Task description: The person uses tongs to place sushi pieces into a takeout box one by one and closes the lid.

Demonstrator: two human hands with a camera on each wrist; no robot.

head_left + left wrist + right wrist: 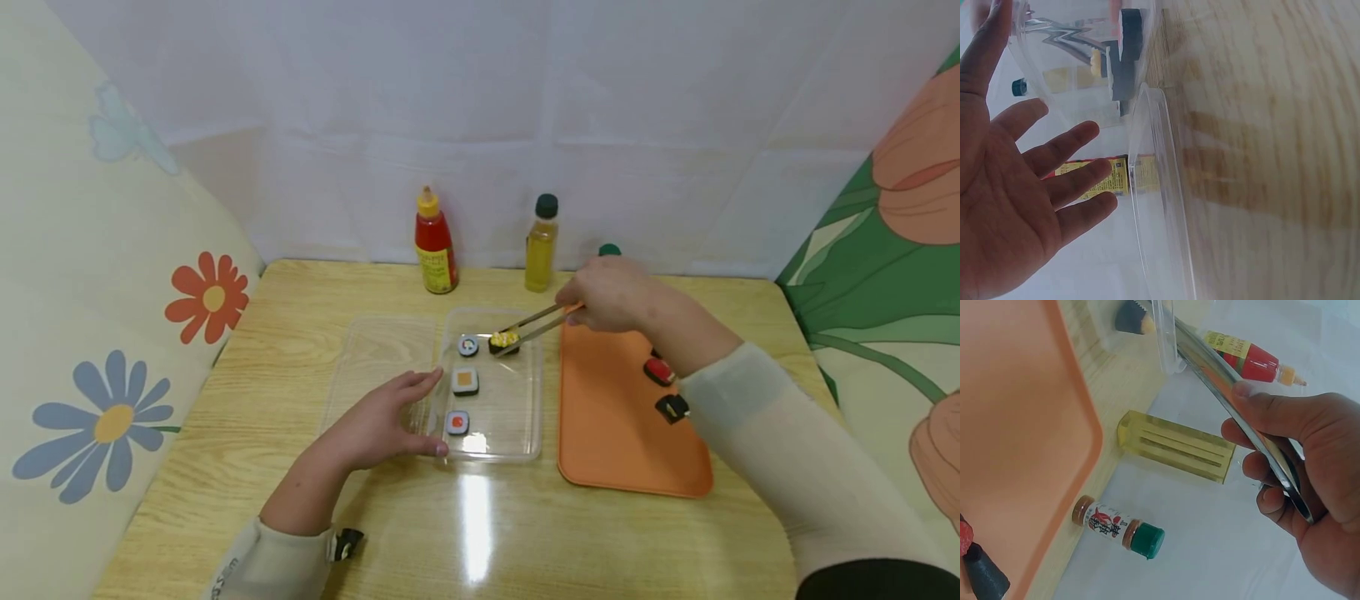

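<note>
My right hand [611,293] grips metal tongs [542,323] from above, thumb along one arm in the right wrist view. The tongs' tips are at both sides of a yellow-topped sushi piece [504,341] wrapped in black, at the far part of a clear plastic container [504,425]. Three sushi rolls stand in a column along the container's left side: a small round one [468,346], one with an orange square [465,381] and one with a red centre [457,422]. My left hand [386,423] spreads its fingers beside the container's left wall, thumb near the front corner.
A clear lid [378,346] lies left of the container. To the right, an orange tray [615,442] bears a red-topped sushi piece [659,372] and a black-wrapped one [672,408]. Behind stand a red sauce bottle [435,250], an oil bottle [542,254] and a green-capped seasoning jar [1110,524].
</note>
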